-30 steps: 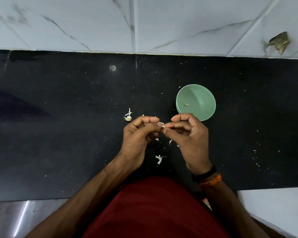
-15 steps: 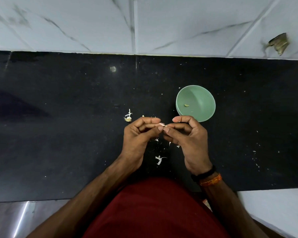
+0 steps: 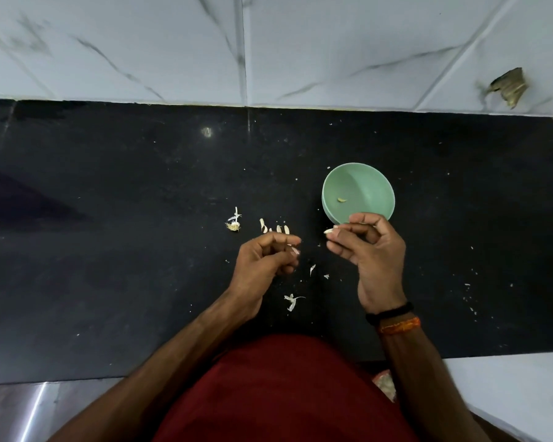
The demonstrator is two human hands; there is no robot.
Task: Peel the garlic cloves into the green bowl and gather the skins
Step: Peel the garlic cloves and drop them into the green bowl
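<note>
Pinching garlic clove [image 3: 329,231] in right hand [image 3: 372,250]; left hand [image 3: 264,261] curled on skin [image 3: 293,249]

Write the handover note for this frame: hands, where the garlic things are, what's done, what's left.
Right hand: pinches a pale garlic clove at its fingertips, just in front of the green bowl.
Left hand: fingers curled, a pinkish scrap of skin at their tips.
Bowl: upright on the black counter, one small piece inside.
More cloves lie in a short row beyond the left hand; the root stub lies left of them.
Loose skins lie scattered between and in front of the hands.
Left: drop this clove in, peel the rest, gather the skins.
</note>
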